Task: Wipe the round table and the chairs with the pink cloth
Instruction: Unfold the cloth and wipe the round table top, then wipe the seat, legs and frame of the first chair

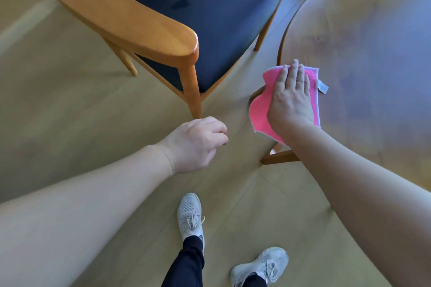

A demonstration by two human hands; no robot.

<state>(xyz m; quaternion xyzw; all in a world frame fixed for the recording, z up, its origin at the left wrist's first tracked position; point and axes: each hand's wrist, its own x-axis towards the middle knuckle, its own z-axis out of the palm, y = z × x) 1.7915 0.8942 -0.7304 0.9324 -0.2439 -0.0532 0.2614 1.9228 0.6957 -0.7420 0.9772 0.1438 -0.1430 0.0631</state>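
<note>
Pressing flat on the pink cloth (261, 109), the right hand (290, 98) has its fingers straight and together, palm down, pinning the cloth to the near-left rim of the round table (373, 53). Part of the cloth droops off the edge, and a small white tag sticks out on its far side. The left hand (198, 144) hangs over the floor with its fingers loosely curled, holding nothing.

To wipe well from here, I'd keep that palm weight even and sweep in overlapping arcs that follow the curved rim, gathering the overhanging flap back onto the wood so the whole pad does the work. The tabletop shows hazy smears further in, so there looks to be plenty left to cover.

Room to move looks generous: the tabletop beyond the hand is bare wood. The chair (186, 7), wooden frame with a dark seat, stands just beside the table to the left, with a strip of floor between. Its curved armrest (130, 18) sits near the left hand, and both shoes (190, 214) are planted clear of the table's base (279, 158).
</note>
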